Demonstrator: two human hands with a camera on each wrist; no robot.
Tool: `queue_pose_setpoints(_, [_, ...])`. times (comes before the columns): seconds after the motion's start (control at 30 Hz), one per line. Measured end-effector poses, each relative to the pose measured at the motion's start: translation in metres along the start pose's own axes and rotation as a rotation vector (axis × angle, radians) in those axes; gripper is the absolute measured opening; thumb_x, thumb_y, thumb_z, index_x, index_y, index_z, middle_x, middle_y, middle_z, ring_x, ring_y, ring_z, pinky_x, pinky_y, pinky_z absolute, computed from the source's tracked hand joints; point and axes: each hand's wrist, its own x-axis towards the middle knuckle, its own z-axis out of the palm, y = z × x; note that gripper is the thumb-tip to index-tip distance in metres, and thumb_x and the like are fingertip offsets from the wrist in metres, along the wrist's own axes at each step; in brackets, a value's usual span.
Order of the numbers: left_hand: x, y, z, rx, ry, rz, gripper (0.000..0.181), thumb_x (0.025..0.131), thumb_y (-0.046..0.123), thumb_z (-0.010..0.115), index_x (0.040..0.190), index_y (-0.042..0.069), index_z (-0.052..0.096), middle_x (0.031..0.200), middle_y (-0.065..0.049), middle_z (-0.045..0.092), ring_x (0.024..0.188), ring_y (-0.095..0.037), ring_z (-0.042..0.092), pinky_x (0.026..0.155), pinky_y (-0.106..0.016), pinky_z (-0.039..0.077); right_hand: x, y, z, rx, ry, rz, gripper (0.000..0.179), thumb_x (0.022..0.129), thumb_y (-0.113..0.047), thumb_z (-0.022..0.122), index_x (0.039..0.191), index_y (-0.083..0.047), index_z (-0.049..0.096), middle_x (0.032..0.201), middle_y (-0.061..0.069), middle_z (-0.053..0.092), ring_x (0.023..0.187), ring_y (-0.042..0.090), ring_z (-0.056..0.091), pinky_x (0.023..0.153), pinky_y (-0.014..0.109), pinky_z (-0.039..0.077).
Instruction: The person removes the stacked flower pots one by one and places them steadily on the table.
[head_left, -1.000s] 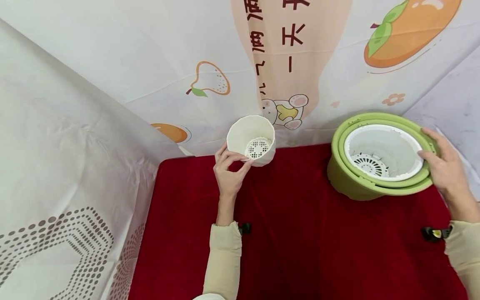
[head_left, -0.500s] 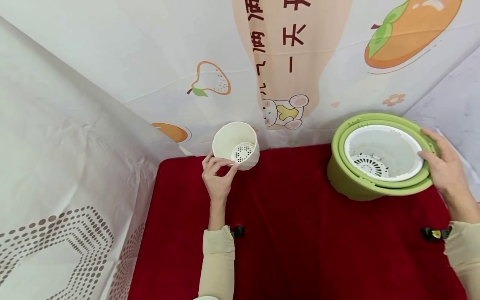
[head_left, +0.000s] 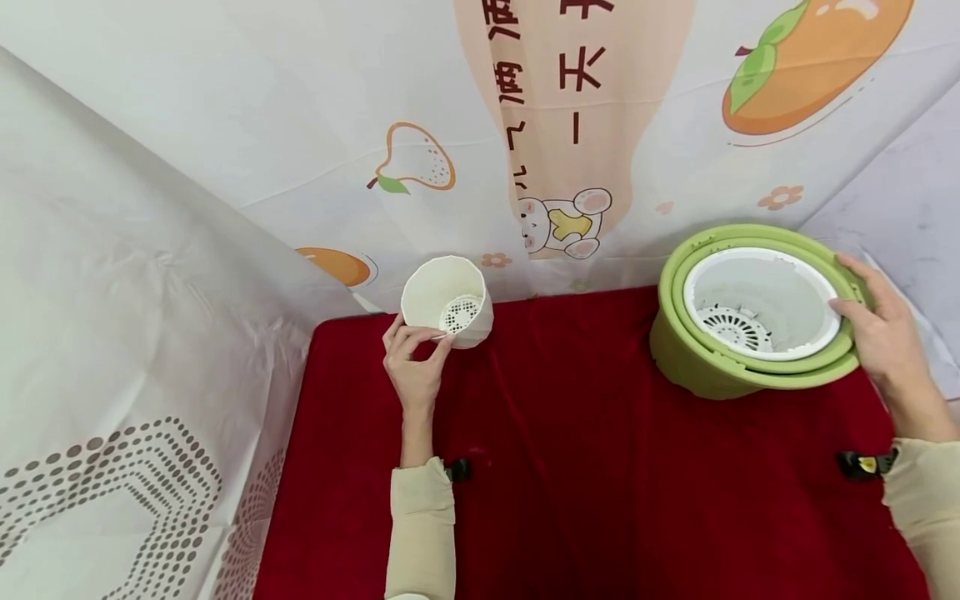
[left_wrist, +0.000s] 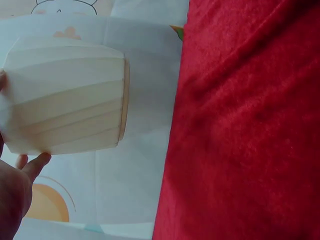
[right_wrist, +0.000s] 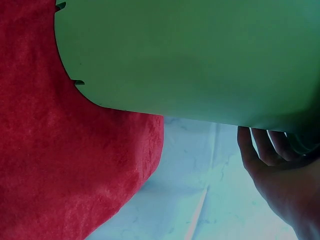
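Observation:
My left hand (head_left: 414, 371) pinches the near rim of a small white flower pot (head_left: 480, 321), whose bottom is a pierced grid. In the left wrist view this pot (left_wrist: 65, 100) shows a faceted outer wall, with fingers (left_wrist: 37, 165) touching its side. At the right, my right hand (head_left: 888, 333) grips the rim of a stack of green pots (head_left: 697, 362), thumb over the edge. Inside the stack sits a white pot (head_left: 787, 300) with a slotted bottom. The right wrist view has the green outer wall (right_wrist: 175, 55) above the fingers (right_wrist: 247, 145).
A red cloth (head_left: 570, 450) covers the table. Behind it hangs a white printed sheet (head_left: 300, 125) with fruit drawings and writing; a pale patterned sheet (head_left: 135, 400) hangs at the left. Both wrists wear black straps.
My left hand has moved left and slightly toward me, carrying the small white pot. The right hand and the green pots have stayed in place.

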Motion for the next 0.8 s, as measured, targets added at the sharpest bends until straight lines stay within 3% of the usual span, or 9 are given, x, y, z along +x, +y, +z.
queue_pose_setpoints(0.43, [-0.008,-0.019,-0.021,0.026,0.068,-0.077,0.016,0.062,-0.018,0.084,0.069,-0.012,0.071,0.071,-0.030,0.061,0.120,-0.060,0.045,0.107,-0.061,0.028,-0.002,0.000,-0.001,-0.037,-0.009,0.029,0.058,0.100,-0.008,0.048,0.153,-0.031,0.039,0.151,-0.018,0.036,0.125,-0.002,0.038,0.089,-0.002,0.028])
queue_pose_setpoints(0.8, [-0.014,-0.027,-0.032,0.047,0.094,-0.135,0.013,0.065,-0.016,0.084,0.070,-0.012,0.072,0.073,-0.031,0.061,0.123,-0.057,0.043,0.106,-0.063,0.030,0.000,0.001,-0.001,-0.009,-0.001,0.015,0.059,0.099,-0.006,0.049,0.152,-0.029,0.042,0.148,-0.019,0.039,0.124,-0.001,0.038,0.090,-0.002,0.029])
